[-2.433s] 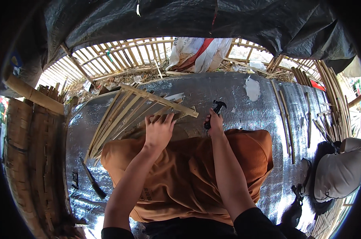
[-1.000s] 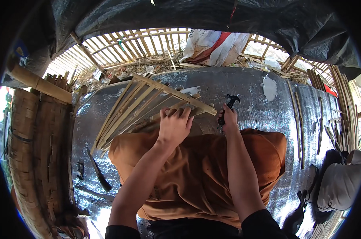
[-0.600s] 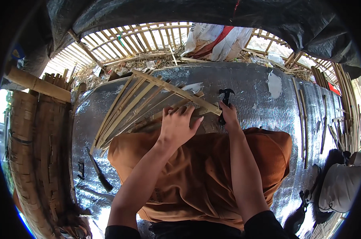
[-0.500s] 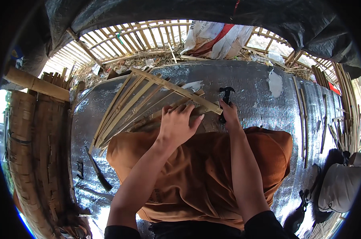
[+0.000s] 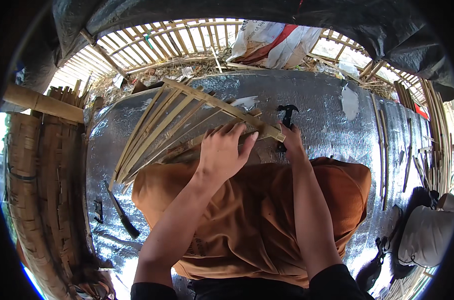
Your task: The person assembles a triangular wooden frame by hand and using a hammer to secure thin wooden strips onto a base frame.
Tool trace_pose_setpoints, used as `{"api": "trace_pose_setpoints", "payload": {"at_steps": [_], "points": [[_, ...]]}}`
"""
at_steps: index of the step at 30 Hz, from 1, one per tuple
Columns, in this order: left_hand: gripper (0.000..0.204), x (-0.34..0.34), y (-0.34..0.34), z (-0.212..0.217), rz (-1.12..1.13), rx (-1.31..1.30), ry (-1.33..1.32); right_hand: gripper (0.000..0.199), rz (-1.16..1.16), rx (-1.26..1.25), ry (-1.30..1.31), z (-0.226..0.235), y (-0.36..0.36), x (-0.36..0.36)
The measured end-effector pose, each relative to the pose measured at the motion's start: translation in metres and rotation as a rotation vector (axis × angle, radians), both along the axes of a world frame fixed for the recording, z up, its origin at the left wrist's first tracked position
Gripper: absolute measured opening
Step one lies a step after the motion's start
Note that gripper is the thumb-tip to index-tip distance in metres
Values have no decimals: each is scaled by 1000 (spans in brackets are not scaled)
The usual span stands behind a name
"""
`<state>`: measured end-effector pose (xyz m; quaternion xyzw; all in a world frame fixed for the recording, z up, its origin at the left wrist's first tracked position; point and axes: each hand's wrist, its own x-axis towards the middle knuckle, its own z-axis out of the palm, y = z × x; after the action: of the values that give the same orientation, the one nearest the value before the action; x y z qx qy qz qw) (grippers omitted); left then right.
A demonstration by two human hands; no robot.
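Two hands (image 5: 226, 150): bamboo frame (image 5: 187, 120), hammer (image 5: 287, 120).

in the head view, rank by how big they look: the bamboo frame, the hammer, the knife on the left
1. bamboo frame, largest by far, held down by the left hand
2. knife
3. hammer, gripped by the right hand and partly hidden, so 2 and 3 are unsure

Hammer (image 5: 287, 122) higher above bamboo frame (image 5: 187, 125)

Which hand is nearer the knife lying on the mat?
Left. The left hand presses the bamboo frame, up and right of the knife; the right hand, gripping the hammer, is farther right.
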<state>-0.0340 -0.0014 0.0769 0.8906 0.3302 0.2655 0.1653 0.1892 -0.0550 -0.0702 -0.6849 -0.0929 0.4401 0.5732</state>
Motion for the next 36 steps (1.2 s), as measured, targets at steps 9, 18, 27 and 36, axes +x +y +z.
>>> {"api": "trace_pose_setpoints", "payload": {"at_steps": [9,18,27,36], "points": [[34,-17,71,-33,360,-78,147,23,-7,-26,-87,4,3,-2],[53,-20,87,-43,424,-338,244,22,-12,-30,-99,7,4,-6],[32,-22,93,-54,406,-356,183,26,-4,4,-102,6,7,-14],[30,-17,92,-48,379,-368,153,31,300,461,739,2,28,-80]]}}
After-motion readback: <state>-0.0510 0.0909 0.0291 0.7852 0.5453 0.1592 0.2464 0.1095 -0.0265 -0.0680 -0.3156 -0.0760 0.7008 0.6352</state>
